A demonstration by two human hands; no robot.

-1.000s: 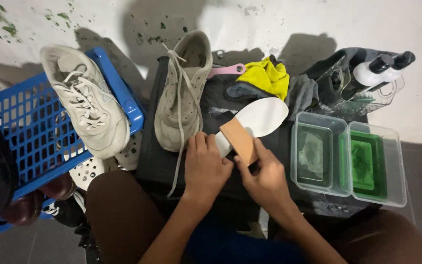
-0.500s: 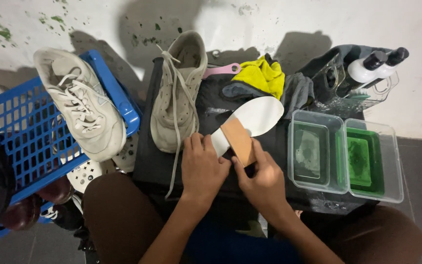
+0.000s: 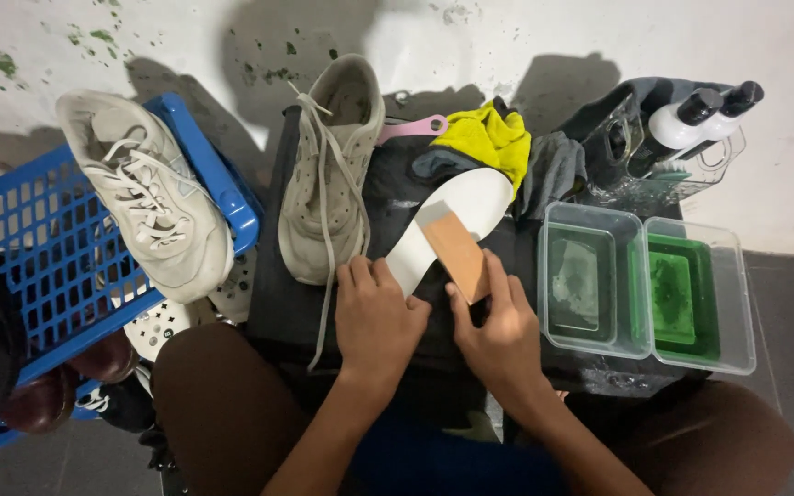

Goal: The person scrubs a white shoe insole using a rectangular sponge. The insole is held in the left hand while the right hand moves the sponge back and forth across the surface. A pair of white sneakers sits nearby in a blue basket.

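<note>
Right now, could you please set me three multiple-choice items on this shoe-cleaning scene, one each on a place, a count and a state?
1. Where does the laced shoe lie?
A. across the rim of the blue basket
B. in the green tub
C. on the floor tiles

2. How many clear tubs stand side by side at the right?
A. one
B. two
C. four

3. What is the right hand doing?
A. resting open on a knee
B. lifting a bottle
C. pressing a tan brush block onto the white insole

Answers: 1 A, the shoe rests on the basket's edge; 2 B, two tubs sit together, one holding green liquid; 3 C, its fingers lie on the block atop the insole, while the left hand steadies the insole's end.
</note>
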